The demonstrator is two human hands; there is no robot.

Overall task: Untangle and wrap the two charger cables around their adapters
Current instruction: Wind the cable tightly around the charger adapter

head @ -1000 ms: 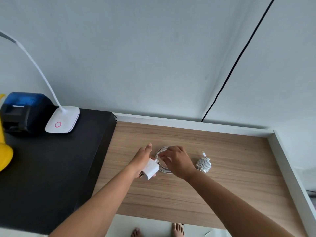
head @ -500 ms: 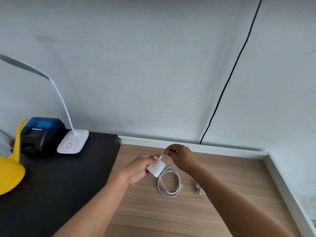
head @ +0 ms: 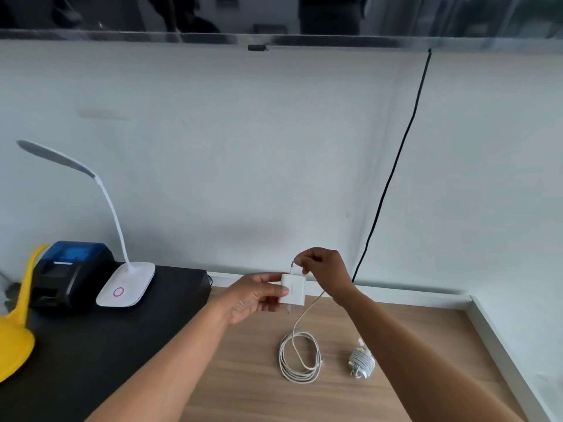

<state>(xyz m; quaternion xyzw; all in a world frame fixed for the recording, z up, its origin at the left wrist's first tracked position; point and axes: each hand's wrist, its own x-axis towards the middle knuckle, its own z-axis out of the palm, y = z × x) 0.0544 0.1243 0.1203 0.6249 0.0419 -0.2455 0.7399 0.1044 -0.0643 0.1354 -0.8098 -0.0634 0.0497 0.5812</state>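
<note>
My left hand (head: 254, 296) grips a white adapter (head: 295, 290) and holds it in the air above the wooden desk (head: 396, 354). Just above the adapter, my right hand (head: 324, 269) pinches the white cable's plug end. From that hand the white cable (head: 300, 356) hangs down to a loose coil lying on the desk. A second adapter (head: 362, 363) with its cable wound round it lies to the right of the coil.
A black surface (head: 100, 345) on the left carries a white desk lamp (head: 126, 287), a black and blue device (head: 70, 272) and a yellow object (head: 13, 333). A black wire (head: 393, 166) runs down the wall behind the desk. A white raised edge (head: 499, 339) borders the desk on the right.
Both hands have lifted from the desk: the left raised the adapter, the right raised the cable's end above it. The coil stayed on the desk, and the view tilted upward.
</note>
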